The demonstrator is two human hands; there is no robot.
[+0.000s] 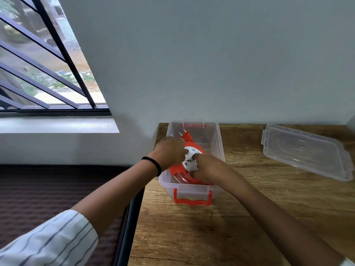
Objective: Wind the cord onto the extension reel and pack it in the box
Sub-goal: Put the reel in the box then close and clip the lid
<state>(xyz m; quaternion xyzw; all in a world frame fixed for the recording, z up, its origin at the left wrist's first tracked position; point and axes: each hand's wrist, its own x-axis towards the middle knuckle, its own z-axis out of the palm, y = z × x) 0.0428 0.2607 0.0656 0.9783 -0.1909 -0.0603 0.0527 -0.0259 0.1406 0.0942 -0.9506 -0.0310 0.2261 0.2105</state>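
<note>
An orange extension reel [177, 169] with a white socket face [191, 160] lies tilted inside a clear plastic box [219, 143] with an orange handle [192, 198]. My left hand [169, 152] grips the reel's upper left side, fingers curled over its rim. My right hand [205, 167] holds the reel's lower right edge. Part of the reel and the cord are hidden under both hands.
The box stands at the far left corner of a wooden table [240, 217], against the wall. Its clear lid [305, 150] lies loose at the far right. A dark mattress [48, 189] lies left of the table, below a barred window [38, 64].
</note>
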